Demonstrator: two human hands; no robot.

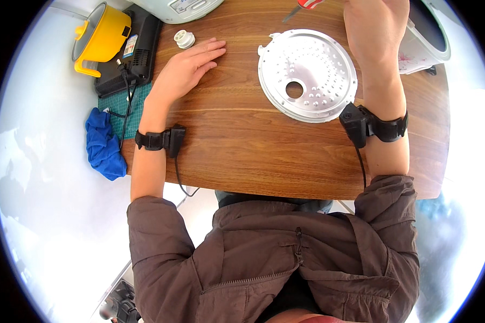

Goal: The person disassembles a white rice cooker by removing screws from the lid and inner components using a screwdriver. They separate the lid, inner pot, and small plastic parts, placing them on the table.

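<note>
Left hand (pixel 191 62), upper left, holds nothing, fingers extended, likely resting on table (pixel 226 145); white cap (pixel 184 39) beside. Right hand (pixel 376 24), upper right, fingers cropped: cannot tell grip; red-handled screwdriver (pixel 309 3) near. Silver disc (pixel 313 72) flat, upper centre, probably for 2-handed reach.

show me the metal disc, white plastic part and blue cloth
Metal disc (pixel 309 74): head view, upper face near the middle.
White plastic part (pixel 184 39): head view, near its middle.
Blue cloth (pixel 103 145): head view, crumpled middle.
</note>
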